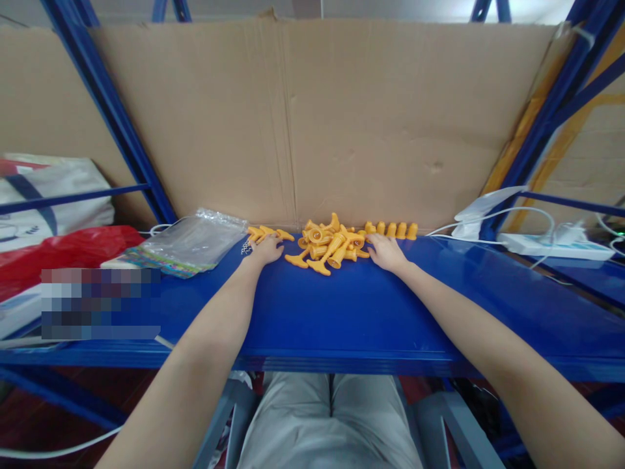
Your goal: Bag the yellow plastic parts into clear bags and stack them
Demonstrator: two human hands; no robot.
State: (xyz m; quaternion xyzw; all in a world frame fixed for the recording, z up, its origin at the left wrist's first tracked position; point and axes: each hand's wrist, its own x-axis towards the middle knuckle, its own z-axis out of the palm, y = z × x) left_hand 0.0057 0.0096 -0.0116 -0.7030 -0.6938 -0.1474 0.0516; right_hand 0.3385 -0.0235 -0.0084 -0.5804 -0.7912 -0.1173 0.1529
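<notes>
My left hand lies at the left of the shelf with fingers spread, palm down, against several yellow T-shaped handles. Beside its thumb side is a heap of yellow plastic parts, T-handles and hollow cone-shaped cups mixed together. Small metal pieces, too small to name, sit just left of this hand. At the heap's right edge rests my right hand, fingers stretched out and apart. Its fingertips are close to a row of upright yellow cups along the back; whether they touch one is unclear.
Cardboard walls off the back of the blue shelf. Clear plastic bags and a red bag are on the left. A white power strip with cables lies right, beside a blue upright.
</notes>
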